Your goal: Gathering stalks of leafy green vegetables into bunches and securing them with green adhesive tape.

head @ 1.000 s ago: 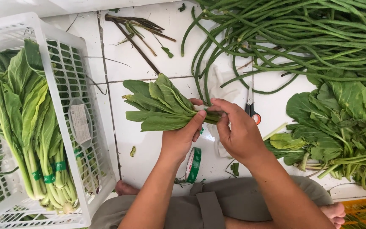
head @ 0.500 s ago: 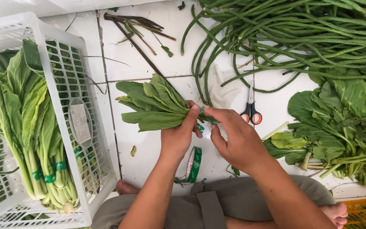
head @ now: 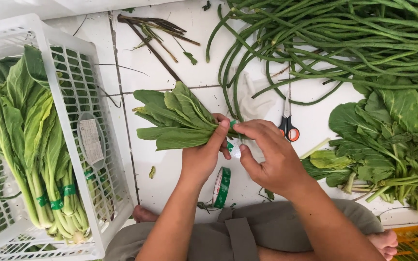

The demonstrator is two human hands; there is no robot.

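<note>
My left hand (head: 203, 157) is closed around the stems of a bunch (head: 177, 118) of leafy greens, held above the white tiled floor (head: 189, 58). The leaves fan out to the left of my grip; the stems run right, through the fist, toward my right hand (head: 267, 157).

My right hand sits just beside the left, thumb and forefinger pinched on a strip of green tape (head: 232, 126) at the stem end. The tape appears to wrap the stems, though my fingers cover most of it and I cannot confirm how far round it goes.

A tape roll (head: 222, 187) stands on edge on the floor just below the two hands, near my lap.

Scissors (head: 289, 126) with orange and black handles lie on the floor immediately right of my right hand, not touched.

To the far left, a white crate (head: 76, 111) holds upright bunches already banded in green. To the right lies a loose pile of greens (head: 393, 140). Above it, long beans (head: 325, 43) spread across the floor. A few trimmed stems (head: 156, 26) lie at top centre, well apart from both hands.
</note>
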